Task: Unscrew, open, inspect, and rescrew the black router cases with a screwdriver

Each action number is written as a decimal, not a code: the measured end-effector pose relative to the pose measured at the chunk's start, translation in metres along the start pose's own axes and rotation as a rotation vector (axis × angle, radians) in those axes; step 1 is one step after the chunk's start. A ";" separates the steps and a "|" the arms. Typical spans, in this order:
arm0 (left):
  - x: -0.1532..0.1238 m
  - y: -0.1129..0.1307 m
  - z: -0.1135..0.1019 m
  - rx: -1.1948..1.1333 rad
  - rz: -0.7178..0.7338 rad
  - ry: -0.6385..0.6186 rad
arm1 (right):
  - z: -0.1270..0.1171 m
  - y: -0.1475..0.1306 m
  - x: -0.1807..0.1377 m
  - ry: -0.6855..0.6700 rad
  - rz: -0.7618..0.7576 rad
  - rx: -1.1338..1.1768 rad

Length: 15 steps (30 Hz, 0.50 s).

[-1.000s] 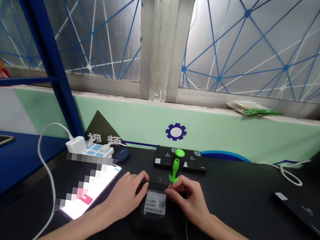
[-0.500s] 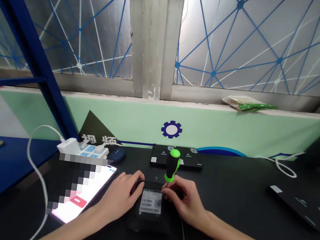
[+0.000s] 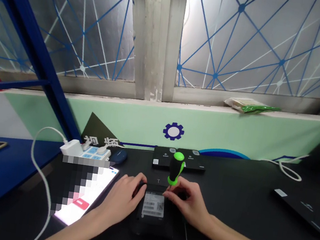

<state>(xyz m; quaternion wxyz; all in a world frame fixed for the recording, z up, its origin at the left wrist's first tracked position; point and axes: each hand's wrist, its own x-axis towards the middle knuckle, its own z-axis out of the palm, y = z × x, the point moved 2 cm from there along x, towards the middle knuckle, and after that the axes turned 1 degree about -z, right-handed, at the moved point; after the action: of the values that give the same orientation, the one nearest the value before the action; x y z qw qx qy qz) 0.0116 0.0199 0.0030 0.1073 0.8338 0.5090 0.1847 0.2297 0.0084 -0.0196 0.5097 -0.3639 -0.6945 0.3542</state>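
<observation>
A black boxy device (image 3: 152, 227) with a white printed label (image 3: 154, 205) lies on the dark table in front of me. My left hand (image 3: 127, 195) holds its upper left side, thumb along the edge and fingers curled over the corner. Standing upright over the device's upper right corner is a screwdriver (image 3: 175, 169) with a black and bright green handle. The fingers of my right hand (image 3: 187, 198) pinch its shaft low down, below the handle. The screwdriver's tip is hidden behind those fingers.
Two flat black boxes (image 3: 161, 161) lie behind the device, and another flat black piece (image 3: 303, 211) is at right. To the left are a lit phone (image 3: 76, 209), a power strip (image 3: 95, 153) with a white cable (image 3: 41, 171), and a dark blue rounded object (image 3: 119, 156).
The whole view has shifted slightly, so everything appears a little farther right. Both hands keep their places on the device and the screwdriver.
</observation>
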 end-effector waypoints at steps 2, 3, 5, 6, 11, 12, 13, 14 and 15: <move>0.000 0.000 0.000 -0.008 -0.003 -0.007 | 0.000 0.000 0.000 0.001 -0.002 0.008; 0.000 0.000 -0.001 -0.010 -0.006 -0.012 | 0.000 0.000 0.000 0.001 -0.005 0.008; 0.000 0.000 0.000 -0.006 -0.008 -0.019 | 0.000 -0.001 -0.001 -0.003 -0.010 0.007; 0.000 0.000 0.000 -0.002 -0.007 -0.022 | 0.000 -0.001 -0.001 -0.005 -0.014 0.008; 0.000 -0.001 0.001 0.003 -0.002 -0.022 | -0.001 -0.002 -0.002 -0.018 -0.024 -0.008; 0.000 -0.001 0.000 0.003 -0.004 -0.026 | -0.001 -0.002 -0.002 -0.020 -0.025 -0.012; 0.000 -0.001 0.000 0.005 -0.007 -0.031 | -0.001 -0.002 -0.002 -0.025 -0.024 -0.016; 0.000 -0.001 0.000 0.009 -0.009 -0.037 | -0.001 -0.003 -0.002 -0.029 -0.026 -0.018; 0.000 -0.001 0.000 0.012 -0.011 -0.040 | -0.001 -0.003 -0.002 -0.033 -0.028 -0.019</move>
<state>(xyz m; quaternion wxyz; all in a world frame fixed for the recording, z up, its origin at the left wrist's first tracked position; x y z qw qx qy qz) 0.0110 0.0205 0.0030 0.1136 0.8352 0.5125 0.1642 0.2305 0.0054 -0.0178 0.4998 -0.3530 -0.7111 0.3463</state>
